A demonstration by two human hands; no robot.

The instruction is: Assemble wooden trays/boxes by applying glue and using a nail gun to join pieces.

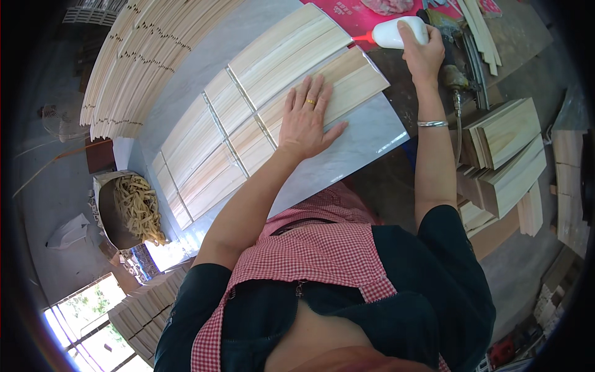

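My left hand (305, 127) lies flat on pale wooden boards (282, 59), fingers stretched out, a ring on one finger. The boards sit side by side on a grey marbled tabletop (365, 133), with narrow grooves running across them. At the far right end of the boards, my right hand (426, 59) grips a white squeeze glue bottle (390, 34). The bottle is tipped sideways, its red nozzle (364, 38) pointing left at the boards' end edge. Whether the tip touches the wood I cannot tell.
Tall stacks of thin wooden strips (149, 56) stand at the far left. A container of rubber bands (137, 208) is beside the table's left end. Right of the table are an air tool with a hose (455, 77) and piles of wooden pieces (505, 149). A pink sheet (353, 12) lies behind.
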